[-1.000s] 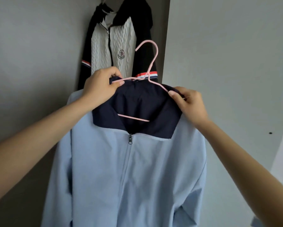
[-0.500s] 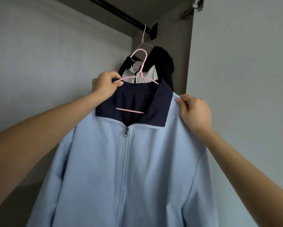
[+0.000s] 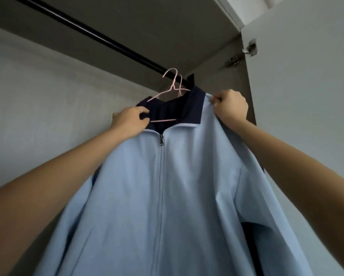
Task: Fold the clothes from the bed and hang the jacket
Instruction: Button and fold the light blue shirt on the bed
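Left grip point(image 3: 130, 121) clutches collar point(image 3: 193, 108); right grip point(image 3: 229, 107) pinches jacket point(image 3: 187, 186) shoulder. Raise hanger hook point(image 3: 174, 78) over rail point(image 3: 107, 41), then lower.

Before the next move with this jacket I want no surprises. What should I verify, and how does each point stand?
1. Pink hanger hooked over the black rod: cannot tell. The hook overlaps the rod in this view, but no catch shows.
2. Left hand gripping the jacket at its collar: ok.
3. Right hand pinching the jacket's shoulder: ok.
4. Jacket zipped up and sitting on the hanger: ok.
5. Room on the rod: cannot tell. A second hanger hook sits close on the right.
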{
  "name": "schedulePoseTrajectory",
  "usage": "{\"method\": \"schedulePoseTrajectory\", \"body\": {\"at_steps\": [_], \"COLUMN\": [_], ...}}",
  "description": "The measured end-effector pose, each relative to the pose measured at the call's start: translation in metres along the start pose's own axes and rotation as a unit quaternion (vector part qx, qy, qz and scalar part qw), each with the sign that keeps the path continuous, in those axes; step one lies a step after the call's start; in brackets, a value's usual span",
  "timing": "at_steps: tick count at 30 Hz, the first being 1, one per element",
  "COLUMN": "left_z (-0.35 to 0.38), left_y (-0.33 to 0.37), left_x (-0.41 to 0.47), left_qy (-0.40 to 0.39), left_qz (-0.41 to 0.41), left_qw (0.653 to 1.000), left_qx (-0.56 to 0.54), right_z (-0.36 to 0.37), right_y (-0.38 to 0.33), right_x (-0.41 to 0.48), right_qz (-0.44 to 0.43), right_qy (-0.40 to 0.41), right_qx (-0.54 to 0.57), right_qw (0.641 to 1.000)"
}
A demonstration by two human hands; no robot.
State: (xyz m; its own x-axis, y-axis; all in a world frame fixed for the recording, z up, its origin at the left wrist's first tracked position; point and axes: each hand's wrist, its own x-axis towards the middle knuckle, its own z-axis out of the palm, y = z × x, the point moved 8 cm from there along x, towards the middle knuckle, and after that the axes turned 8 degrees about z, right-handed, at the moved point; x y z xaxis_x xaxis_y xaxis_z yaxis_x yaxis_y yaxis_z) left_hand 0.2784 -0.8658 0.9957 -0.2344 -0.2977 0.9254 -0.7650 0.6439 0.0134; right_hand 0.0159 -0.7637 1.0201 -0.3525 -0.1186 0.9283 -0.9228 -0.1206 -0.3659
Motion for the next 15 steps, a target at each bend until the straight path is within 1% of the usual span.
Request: {"method": "schedulePoseTrajectory", "body": {"at_steps": [3,5,7,10,13,15], "left_z": [0.022,0.027,0.027,0.030,0.031,0.031], "left_y": [0.005,0.014,0.015,0.011,-0.001,-0.003], "left_x": [0.008,0.012,0.021,0.024,0.024,0.020], "left_qy": [-0.026,-0.022,-0.009,-0.013,-0.003,0.002], "left_qz": [0.025,0.054,0.074,0.089,0.107,0.120], "left_qw": [0.999,0.998,0.997,0.995,0.993,0.992], "left_qx": [-0.034,-0.022,-0.032,-0.052,-0.049,-0.043], "right_z": [0.012,0.020,0.034,0.055,0.074,0.077], "right_y": [-0.026,-0.043,-0.059,-0.075,-0.089,-0.089], "right_x": [0.025,0.041,0.056,0.067,0.065,0.062], "right_qz": [0.011,0.019,0.029,0.041,0.021,-0.009], "right_qy": [0.030,0.041,0.037,0.016,0.012,0.014], "right_qx": [0.001,-0.001,-0.016,-0.052,-0.096,-0.139], "right_qw": [0.999,0.999,0.999,0.998,0.995,0.990]}}
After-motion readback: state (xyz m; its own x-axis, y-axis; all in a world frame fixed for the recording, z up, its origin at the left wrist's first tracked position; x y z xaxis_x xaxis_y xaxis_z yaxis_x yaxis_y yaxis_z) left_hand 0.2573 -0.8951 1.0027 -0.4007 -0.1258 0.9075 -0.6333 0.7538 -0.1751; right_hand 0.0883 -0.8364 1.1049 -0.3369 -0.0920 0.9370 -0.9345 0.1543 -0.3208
